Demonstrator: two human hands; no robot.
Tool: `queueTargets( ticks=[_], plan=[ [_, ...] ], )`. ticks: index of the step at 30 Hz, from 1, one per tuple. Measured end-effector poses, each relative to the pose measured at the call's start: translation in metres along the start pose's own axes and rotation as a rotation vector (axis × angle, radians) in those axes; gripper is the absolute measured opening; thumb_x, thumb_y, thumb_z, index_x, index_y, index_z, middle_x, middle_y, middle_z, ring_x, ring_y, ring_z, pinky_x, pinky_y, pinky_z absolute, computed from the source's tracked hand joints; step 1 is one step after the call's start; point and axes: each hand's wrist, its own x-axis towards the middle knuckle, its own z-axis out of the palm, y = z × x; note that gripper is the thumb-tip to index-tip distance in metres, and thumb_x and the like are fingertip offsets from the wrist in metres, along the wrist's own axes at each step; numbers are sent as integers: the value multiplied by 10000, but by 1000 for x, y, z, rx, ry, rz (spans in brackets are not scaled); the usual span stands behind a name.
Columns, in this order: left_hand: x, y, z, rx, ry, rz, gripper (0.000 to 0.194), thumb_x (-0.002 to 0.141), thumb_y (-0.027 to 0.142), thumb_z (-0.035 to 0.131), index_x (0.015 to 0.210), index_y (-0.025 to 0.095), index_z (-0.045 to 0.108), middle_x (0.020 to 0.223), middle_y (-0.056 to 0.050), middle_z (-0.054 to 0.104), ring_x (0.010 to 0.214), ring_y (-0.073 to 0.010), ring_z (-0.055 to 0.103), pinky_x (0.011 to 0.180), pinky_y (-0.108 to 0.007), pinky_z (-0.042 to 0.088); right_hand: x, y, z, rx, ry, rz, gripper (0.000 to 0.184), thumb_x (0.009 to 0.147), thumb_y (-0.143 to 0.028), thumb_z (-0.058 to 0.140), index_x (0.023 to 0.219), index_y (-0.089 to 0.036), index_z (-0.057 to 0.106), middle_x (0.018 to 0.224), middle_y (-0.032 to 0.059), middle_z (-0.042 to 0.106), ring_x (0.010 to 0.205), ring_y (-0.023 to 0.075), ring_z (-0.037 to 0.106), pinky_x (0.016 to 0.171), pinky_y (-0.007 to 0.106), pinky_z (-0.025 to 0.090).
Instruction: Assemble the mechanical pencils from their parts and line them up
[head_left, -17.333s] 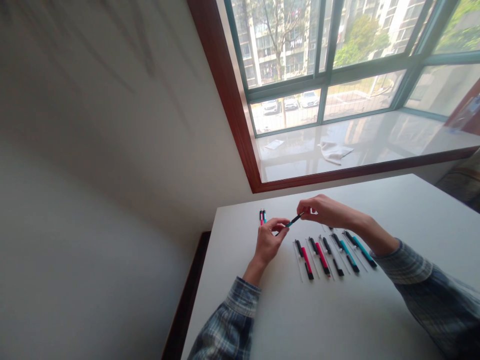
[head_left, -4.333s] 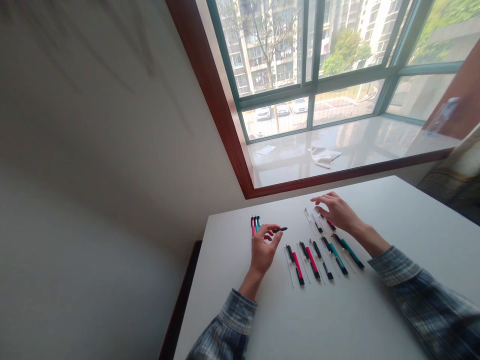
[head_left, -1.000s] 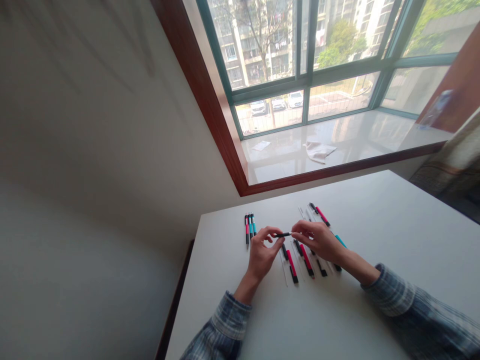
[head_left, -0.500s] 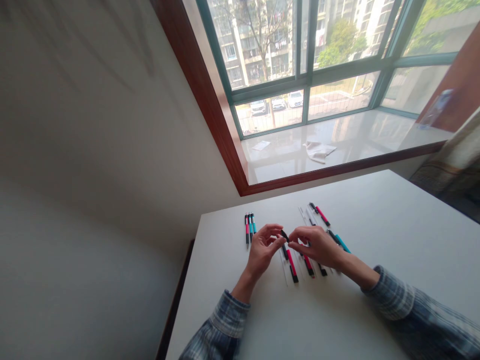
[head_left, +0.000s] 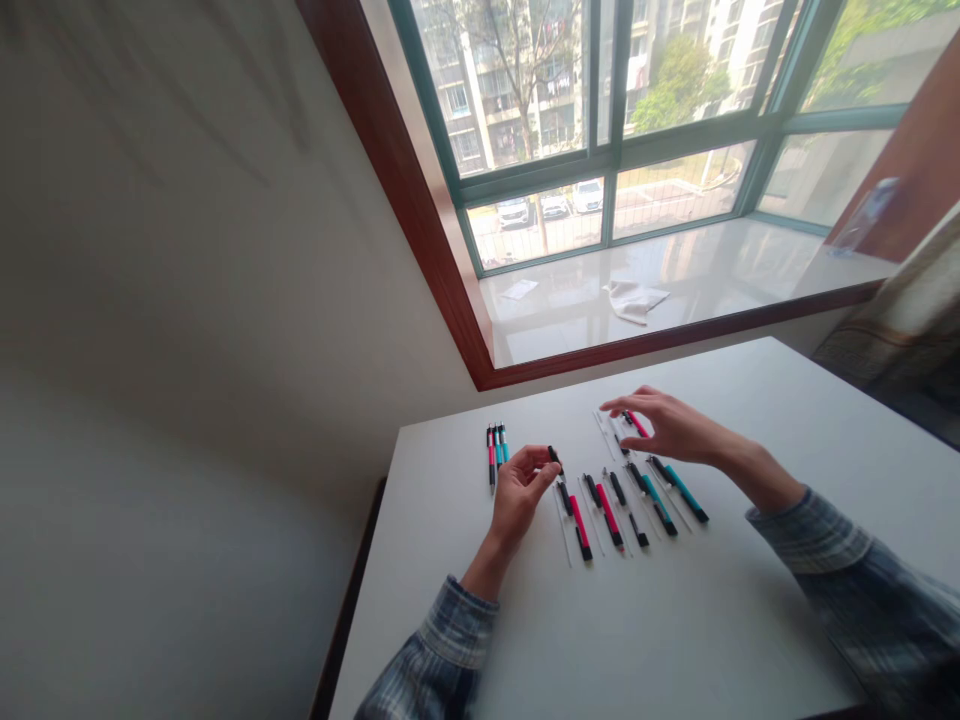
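My left hand (head_left: 516,492) is near the middle of the white table (head_left: 697,620), pinching a short black pen part (head_left: 553,455) between thumb and fingertips. To its left, close by, stands a tight group of assembled pens (head_left: 496,455) with red and teal barrels. My right hand (head_left: 671,425) is open, its fingers spread just above a red-barrelled pen (head_left: 636,424) and thin clear strips at the far side. Several taken-apart pens lie in a slanted row in front of it, including a red barrel (head_left: 608,513) and a teal barrel (head_left: 658,505).
The table's left edge runs along a pale wall, with dark wood trim (head_left: 347,580) below it. Beyond the far edge is a glossy window sill (head_left: 712,270) holding a white cloth (head_left: 634,302) and a sheet of paper (head_left: 519,289).
My right hand has let go of the black pen part and moved right and away to the far pens. The part stays in my left hand, now pointing more upright.
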Motion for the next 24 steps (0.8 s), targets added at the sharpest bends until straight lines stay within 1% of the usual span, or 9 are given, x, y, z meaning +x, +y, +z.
queueTargets(
  ticks=[2,4,7,12,18,24],
  plan=[
    [1,-4,-1,-2,2,1,279,792,390,822,933,165,736,902,-59,737,829,-171,674,779,-291,549,0,17,-5,-9,-32,31,683,836,-411,779,1475,-310,563,1226,100,728,1139,332,622,940,504,542],
    [2,-7,-2,1,-3,4,285,794,400,821,931,165,737,901,-61,736,830,-171,672,777,-290,549,-4,30,-3,12,-75,75,789,820,-424,794,1538,-349,478,1283,91,698,1161,325,618,972,500,538],
    [3,-9,-1,13,-3,4,293,794,414,818,928,167,736,898,-62,734,826,-174,670,772,-293,551,-10,39,6,24,-116,122,862,814,-420,800,1578,-388,402,1343,95,641,1176,324,615,1024,503,524],
    [3,-8,2,16,-2,4,284,795,414,819,919,174,733,896,-58,730,822,-170,667,774,-288,545,-11,39,14,10,-115,85,895,817,-410,808,1594,-407,364,1415,92,583,1299,336,538,1112,521,476],
    [3,-7,2,33,-2,10,283,798,418,818,914,175,731,905,-59,736,835,-177,677,779,-295,548,-9,39,15,11,-115,85,865,829,-480,796,1586,-392,386,1444,101,576,1324,353,520,1102,526,493],
    [2,-7,2,24,3,15,282,795,415,821,910,174,731,897,-56,730,826,-174,671,771,-292,546,-9,40,16,8,-134,70,847,848,-457,776,1592,-368,383,1454,107,572,1341,352,486,1110,529,477]
  ],
)
